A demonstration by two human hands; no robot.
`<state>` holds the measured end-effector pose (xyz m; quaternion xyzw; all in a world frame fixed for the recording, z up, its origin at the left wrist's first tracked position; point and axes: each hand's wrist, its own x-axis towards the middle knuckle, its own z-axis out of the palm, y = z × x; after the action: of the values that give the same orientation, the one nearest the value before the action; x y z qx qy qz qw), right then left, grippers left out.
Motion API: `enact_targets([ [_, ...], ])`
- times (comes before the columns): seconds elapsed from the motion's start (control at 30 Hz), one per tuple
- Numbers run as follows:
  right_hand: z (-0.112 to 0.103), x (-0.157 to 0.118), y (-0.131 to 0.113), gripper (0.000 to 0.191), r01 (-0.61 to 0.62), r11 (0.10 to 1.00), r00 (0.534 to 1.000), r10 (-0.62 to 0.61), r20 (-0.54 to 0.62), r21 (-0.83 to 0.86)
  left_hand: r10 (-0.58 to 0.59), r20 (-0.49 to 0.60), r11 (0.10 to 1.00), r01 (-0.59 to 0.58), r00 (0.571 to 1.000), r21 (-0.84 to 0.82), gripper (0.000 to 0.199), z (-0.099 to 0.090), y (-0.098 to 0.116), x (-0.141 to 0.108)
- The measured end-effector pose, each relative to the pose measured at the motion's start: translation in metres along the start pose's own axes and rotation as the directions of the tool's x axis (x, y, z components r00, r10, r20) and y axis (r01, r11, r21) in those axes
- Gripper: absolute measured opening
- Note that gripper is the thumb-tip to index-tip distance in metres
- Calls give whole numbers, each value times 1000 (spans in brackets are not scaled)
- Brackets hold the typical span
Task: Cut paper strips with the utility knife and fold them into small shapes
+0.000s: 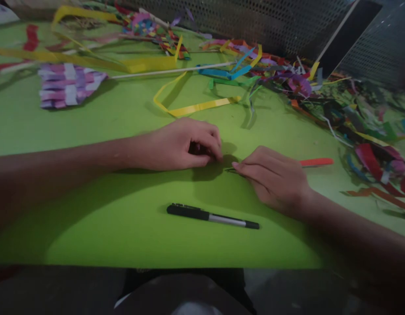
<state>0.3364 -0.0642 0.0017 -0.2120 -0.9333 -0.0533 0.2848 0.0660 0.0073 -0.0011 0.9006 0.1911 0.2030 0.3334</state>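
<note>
My right hand (276, 181) rests low over the green tabletop, its fingers pinched round a slim tool with an orange-red handle (317, 162). A thin, dark tip sticks out past the fingertips and points left. Just left of that tip is my left hand (186, 144), its fingers curled in and thumb close to them. What the left fingers hold, if anything, is too small or hidden to make out. A black and silver pen (212, 215) lies capped in front of both hands, touched by neither.
A woven purple and white paper piece (69, 86) on a thin stick lies at the back left. Yellow paper strips (202, 106) lie behind my hands. A heap of coloured paper scraps (336, 109) spreads along the right, before a perforated metal panel (271, 22).
</note>
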Motion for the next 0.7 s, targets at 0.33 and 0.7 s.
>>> enact_targets([
  [0.33,0,0,0,18,-21,1000,1000,21,-4,-12,-12,2,1000,12,1000,1,24,0,1,0],
  [0.7,1,0,-2,18,-28,1000,1000,28,8,15,-13,-1,1000,13,1000,1,23,1,0,0],
])
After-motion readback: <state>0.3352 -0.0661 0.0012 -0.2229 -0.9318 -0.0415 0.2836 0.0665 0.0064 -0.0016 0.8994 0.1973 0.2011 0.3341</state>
